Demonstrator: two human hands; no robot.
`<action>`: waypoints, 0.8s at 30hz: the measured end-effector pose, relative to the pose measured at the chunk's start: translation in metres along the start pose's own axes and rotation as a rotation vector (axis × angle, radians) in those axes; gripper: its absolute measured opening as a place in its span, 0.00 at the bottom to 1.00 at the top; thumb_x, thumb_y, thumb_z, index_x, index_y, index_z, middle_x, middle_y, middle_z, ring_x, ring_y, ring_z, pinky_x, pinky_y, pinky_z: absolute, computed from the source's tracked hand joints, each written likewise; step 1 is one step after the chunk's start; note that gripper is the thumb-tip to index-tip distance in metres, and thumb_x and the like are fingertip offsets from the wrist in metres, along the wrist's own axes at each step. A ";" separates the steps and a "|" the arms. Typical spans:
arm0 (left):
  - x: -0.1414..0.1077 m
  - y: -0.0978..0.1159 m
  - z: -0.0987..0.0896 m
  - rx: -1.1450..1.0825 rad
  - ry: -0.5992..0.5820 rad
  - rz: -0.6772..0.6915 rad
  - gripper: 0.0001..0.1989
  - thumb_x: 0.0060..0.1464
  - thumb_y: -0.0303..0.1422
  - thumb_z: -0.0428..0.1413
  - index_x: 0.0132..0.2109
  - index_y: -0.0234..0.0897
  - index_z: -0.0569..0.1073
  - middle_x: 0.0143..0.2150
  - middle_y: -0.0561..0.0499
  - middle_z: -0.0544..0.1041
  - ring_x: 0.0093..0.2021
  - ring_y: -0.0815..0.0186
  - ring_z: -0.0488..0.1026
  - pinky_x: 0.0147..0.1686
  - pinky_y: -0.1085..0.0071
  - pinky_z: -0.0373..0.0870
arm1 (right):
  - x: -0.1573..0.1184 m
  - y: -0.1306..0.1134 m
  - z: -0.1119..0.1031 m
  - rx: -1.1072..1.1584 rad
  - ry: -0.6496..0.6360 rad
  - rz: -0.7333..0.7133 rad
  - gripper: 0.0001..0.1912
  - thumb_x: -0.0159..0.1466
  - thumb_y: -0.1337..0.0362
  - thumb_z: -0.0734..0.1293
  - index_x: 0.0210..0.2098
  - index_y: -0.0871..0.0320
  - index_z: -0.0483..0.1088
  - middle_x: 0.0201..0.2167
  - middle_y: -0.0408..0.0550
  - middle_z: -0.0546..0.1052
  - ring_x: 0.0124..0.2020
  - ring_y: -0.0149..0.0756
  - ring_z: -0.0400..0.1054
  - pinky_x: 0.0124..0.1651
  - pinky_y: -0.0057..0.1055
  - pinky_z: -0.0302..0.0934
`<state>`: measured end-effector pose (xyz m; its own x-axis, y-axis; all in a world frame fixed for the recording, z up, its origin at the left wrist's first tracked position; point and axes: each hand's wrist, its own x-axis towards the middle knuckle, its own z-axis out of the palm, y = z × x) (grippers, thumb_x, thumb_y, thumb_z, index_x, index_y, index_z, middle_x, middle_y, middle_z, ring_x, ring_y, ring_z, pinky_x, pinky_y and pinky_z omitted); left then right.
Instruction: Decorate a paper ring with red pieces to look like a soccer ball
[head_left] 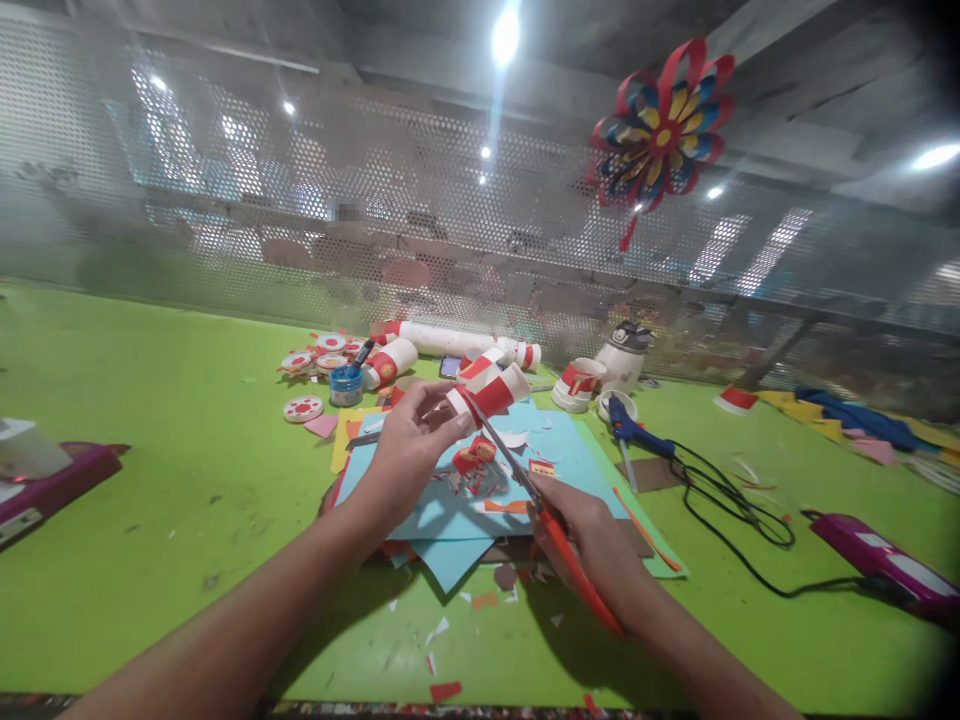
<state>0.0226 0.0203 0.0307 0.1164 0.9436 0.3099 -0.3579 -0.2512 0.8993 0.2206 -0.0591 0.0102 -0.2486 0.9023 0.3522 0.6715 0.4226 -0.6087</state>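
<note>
My left hand [420, 435] is closed round a red and white paper cup [491, 395], which is tilted with its open end toward the upper right. The fingers of my right hand [589, 530] are wrapped round orange-handled scissors [559, 540]. The scissor blades reach up to the cup's lower edge, beside my left fingertips. Below the cup lie blue paper sheets [442, 515] with red and white cut scraps [476, 465] and a small orange strip [504, 507] on them. Whether the blades are touching the cup is hard to tell.
Behind the sheets stand a blue paint jar [346, 386], a long white paper tube [450, 338], stacked cups [577, 385] and a kettle [624, 355]. On the right lie a blue glue gun [637, 432] with its black cable and a purple power strip [881, 555].
</note>
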 end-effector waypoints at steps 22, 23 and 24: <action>-0.002 0.002 0.000 0.116 -0.020 -0.042 0.23 0.46 0.31 0.65 0.52 0.34 0.75 0.47 0.42 0.80 0.46 0.56 0.76 0.46 0.62 0.71 | 0.000 0.002 -0.003 -0.110 -0.010 0.010 0.19 0.64 0.70 0.60 0.52 0.57 0.70 0.43 0.51 0.78 0.43 0.44 0.71 0.47 0.37 0.63; -0.003 0.002 0.000 0.117 -0.023 -0.045 0.23 0.46 0.31 0.65 0.51 0.34 0.75 0.47 0.42 0.80 0.46 0.56 0.76 0.46 0.62 0.71 | 0.000 0.002 -0.003 -0.112 -0.010 0.016 0.19 0.63 0.71 0.60 0.52 0.57 0.71 0.42 0.50 0.78 0.42 0.43 0.72 0.45 0.35 0.64; -0.002 0.002 0.000 0.115 -0.027 -0.048 0.23 0.46 0.31 0.65 0.51 0.34 0.75 0.47 0.41 0.79 0.46 0.56 0.76 0.46 0.61 0.71 | 0.000 0.001 -0.003 -0.114 -0.011 0.022 0.18 0.63 0.71 0.60 0.51 0.57 0.71 0.40 0.49 0.79 0.40 0.42 0.72 0.43 0.34 0.64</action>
<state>0.0218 0.0176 0.0315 0.1560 0.9496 0.2720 -0.2426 -0.2301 0.9424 0.2235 -0.0590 0.0116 -0.2404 0.9125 0.3311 0.7519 0.3908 -0.5310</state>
